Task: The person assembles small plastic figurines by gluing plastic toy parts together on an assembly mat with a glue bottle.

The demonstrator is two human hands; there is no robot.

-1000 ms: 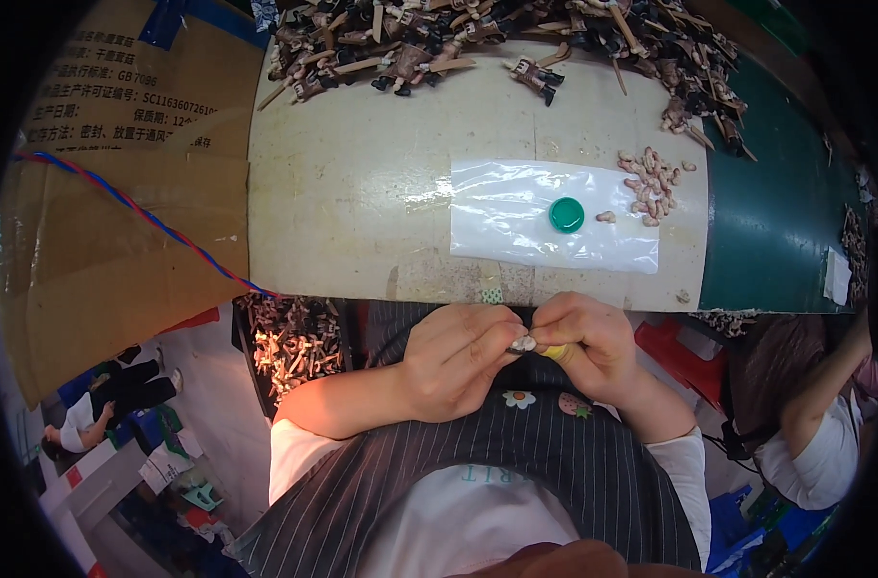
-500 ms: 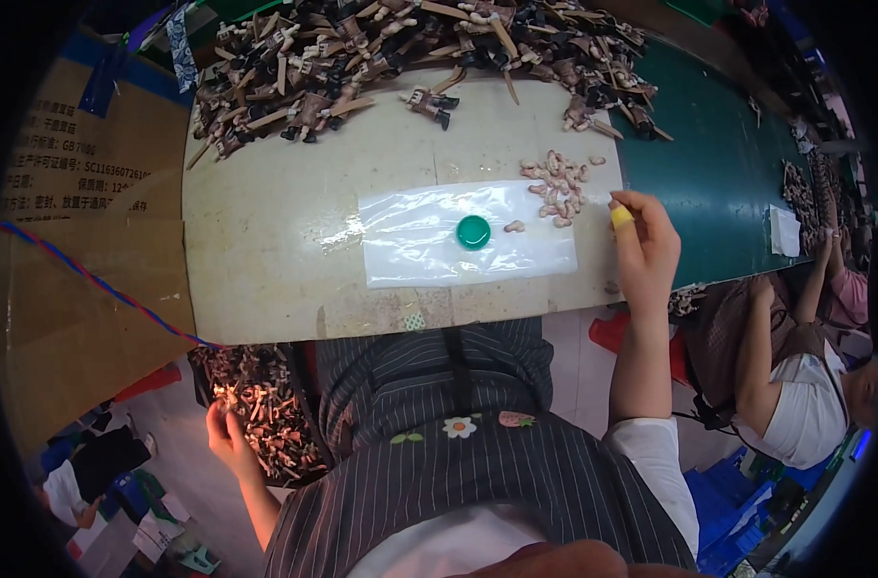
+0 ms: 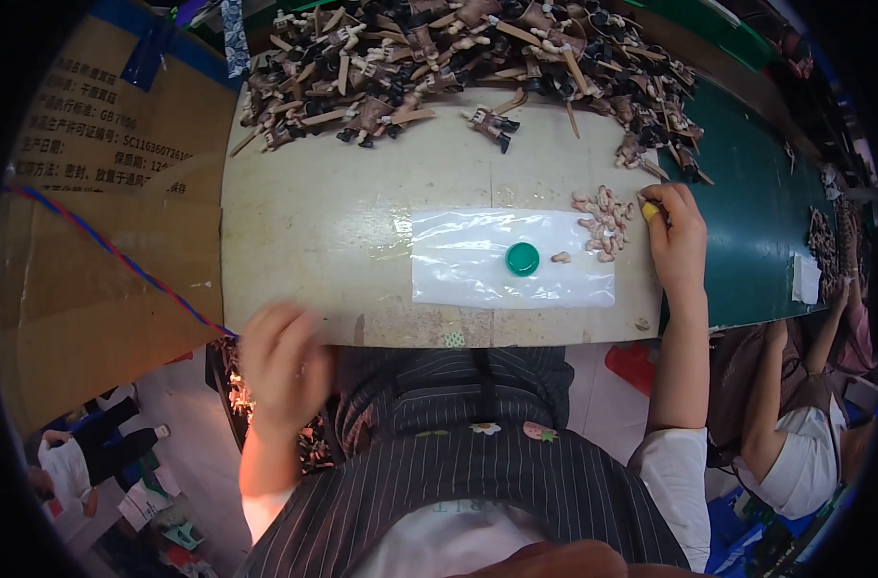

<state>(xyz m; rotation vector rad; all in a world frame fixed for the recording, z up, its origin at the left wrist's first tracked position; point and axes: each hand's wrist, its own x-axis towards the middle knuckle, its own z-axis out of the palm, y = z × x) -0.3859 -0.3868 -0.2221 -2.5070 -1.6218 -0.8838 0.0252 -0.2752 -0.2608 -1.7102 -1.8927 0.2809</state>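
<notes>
My left hand (image 3: 287,366) is over the table's front edge at the left, smeared by motion, so its fingers and anything in them cannot be made out. My right hand (image 3: 678,236) rests near the table's right side with thumb and forefinger pressed together; whatever they pinch is too small to name. Yellow tape wraps one of its digits. Just left of it lies a heap of small pale pinkish pieces (image 3: 607,223), partly on a clear plastic sheet (image 3: 458,279). A shallow green cap (image 3: 523,274) sits on the sheet, with one loose pale piece (image 3: 561,257) beside it.
Toy figures (image 3: 424,58) in brown and black are piled along the table's far side; one figure (image 3: 492,125) lies apart. A cardboard box (image 3: 121,260) with a red-blue cord stands left. Below the table's edge is a bin of small parts (image 3: 315,445). A co-worker (image 3: 795,433) sits at right.
My left hand has risen from the bin of small parts to the table's front edge. The view has shifted, and my right hand stays beside the pale pieces with its fingers pinched.
</notes>
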